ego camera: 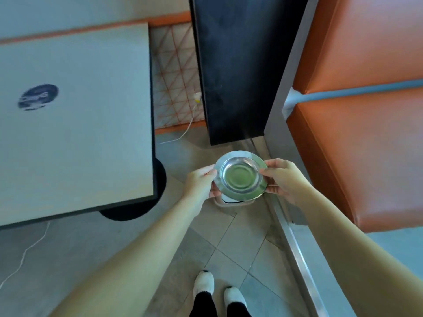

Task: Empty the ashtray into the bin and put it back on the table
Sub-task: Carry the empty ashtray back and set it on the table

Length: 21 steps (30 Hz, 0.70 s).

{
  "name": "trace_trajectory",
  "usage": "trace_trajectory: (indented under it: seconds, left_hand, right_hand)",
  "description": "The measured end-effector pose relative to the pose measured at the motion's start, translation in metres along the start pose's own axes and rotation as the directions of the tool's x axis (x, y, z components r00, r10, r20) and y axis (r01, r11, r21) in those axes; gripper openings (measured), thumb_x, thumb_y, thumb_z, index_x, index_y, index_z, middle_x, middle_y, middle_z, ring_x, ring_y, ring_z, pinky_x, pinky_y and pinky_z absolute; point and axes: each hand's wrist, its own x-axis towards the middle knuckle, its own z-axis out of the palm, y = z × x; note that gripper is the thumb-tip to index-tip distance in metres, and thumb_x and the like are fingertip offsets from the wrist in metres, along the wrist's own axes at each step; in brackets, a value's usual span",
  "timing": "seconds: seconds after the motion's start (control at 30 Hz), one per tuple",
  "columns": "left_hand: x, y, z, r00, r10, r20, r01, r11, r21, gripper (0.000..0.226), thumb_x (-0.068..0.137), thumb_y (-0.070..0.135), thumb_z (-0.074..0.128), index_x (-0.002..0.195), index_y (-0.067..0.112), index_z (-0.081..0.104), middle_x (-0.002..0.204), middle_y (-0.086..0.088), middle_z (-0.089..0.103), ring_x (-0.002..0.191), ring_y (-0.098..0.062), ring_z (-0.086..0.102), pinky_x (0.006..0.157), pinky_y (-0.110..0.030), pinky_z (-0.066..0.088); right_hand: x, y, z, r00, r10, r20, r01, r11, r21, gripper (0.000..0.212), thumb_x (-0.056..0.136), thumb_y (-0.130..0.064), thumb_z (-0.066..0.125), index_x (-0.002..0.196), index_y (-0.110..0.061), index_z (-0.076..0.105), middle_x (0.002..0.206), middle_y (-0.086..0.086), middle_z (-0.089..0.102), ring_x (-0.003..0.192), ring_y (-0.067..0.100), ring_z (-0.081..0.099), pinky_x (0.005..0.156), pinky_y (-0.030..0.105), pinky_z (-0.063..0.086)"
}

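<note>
A round shiny metal ashtray (240, 175) is held level over the floor, its bowl facing up and looking bare. My left hand (199, 181) pinches its left rim and my right hand (282, 177) pinches its right rim. Just beneath the ashtray a small pale bin (231, 202) with a white liner peeks out; most of it is hidden by the ashtray. The square light-topped table (75, 124) with a dark round logo stands to the left, on a black round base (158, 179).
A tall black panel (231, 72) rises behind the bin. An orange padded bench (366, 115) with a metal edge runs along the right. White cables trail over the tiled floor at left. My feet in white shoes (217, 291) stand at the bottom.
</note>
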Motion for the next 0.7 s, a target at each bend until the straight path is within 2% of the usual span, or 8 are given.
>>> trace_trajectory:
  seconds: [0.13,0.23,0.33,0.47,0.53,0.7]
  left_hand:
    - [-0.079,0.018,-0.02,0.999,0.038,-0.003,-0.038,0.992,-0.117,0.034,0.094,0.012,0.045,0.126,0.011,0.055,0.08,-0.004,0.062,0.062,-0.013,0.054,0.044,-0.016,0.05]
    - [-0.123,0.021,-0.042,0.998,0.054,-0.028,-0.058,0.978,-0.199,0.031,0.092,0.014,0.049,0.122,0.011,0.058,0.079,-0.003,0.064,0.062,-0.013,0.057,0.045,-0.016,0.051]
    - [-0.154,0.024,-0.067,0.993,0.059,-0.1,-0.085,0.958,-0.274,0.023,0.089,0.016,0.055,0.109,0.014,0.065,0.074,-0.003,0.067,0.061,-0.013,0.059,0.044,-0.016,0.05]
    - [-0.187,0.028,-0.113,0.975,0.09,-0.204,-0.153,0.935,-0.32,0.011,0.087,0.019,0.059,0.087,0.021,0.07,0.069,0.001,0.07,0.059,-0.011,0.062,0.045,-0.018,0.051]
    - [-0.205,0.028,-0.141,0.963,0.111,-0.245,-0.193,0.921,-0.339,0.011,0.086,0.019,0.059,0.088,0.019,0.07,0.071,0.0,0.07,0.059,-0.01,0.063,0.045,-0.017,0.051]
    - [-0.254,0.015,-0.224,0.924,0.163,-0.345,-0.297,0.876,-0.381,0.011,0.086,0.013,0.059,0.084,0.02,0.068,0.064,0.004,0.071,0.055,-0.006,0.062,0.044,-0.015,0.05]
  right_hand:
    - [-0.067,-0.019,0.002,0.994,-0.088,0.068,0.089,0.996,-0.02,0.012,0.087,-0.008,0.055,0.081,-0.017,0.06,0.068,0.003,0.061,0.056,0.015,0.058,0.054,0.029,0.052]
    - [-0.108,-0.027,0.013,0.984,-0.111,0.141,0.109,0.994,0.024,0.009,0.088,-0.009,0.055,0.088,-0.015,0.062,0.074,0.005,0.065,0.056,0.014,0.063,0.051,0.029,0.052]
    - [-0.137,-0.034,0.036,0.971,-0.119,0.205,0.109,0.992,0.063,0.014,0.088,-0.01,0.055,0.101,-0.008,0.062,0.079,0.008,0.065,0.063,0.018,0.062,0.05,0.027,0.051]
    - [-0.168,-0.044,0.08,0.944,-0.158,0.29,0.131,0.985,0.111,0.02,0.088,-0.008,0.054,0.107,-0.003,0.06,0.076,0.007,0.063,0.058,0.015,0.061,0.05,0.026,0.05]
    - [-0.183,-0.049,0.108,0.923,-0.191,0.334,0.156,0.979,0.131,0.021,0.089,-0.007,0.052,0.109,-0.002,0.059,0.076,0.007,0.063,0.059,0.015,0.061,0.049,0.025,0.051]
    - [-0.226,-0.051,0.189,0.869,-0.27,0.415,0.221,0.961,0.164,0.022,0.089,-0.006,0.051,0.109,-0.002,0.061,0.077,0.008,0.064,0.065,0.019,0.06,0.061,0.031,0.052]
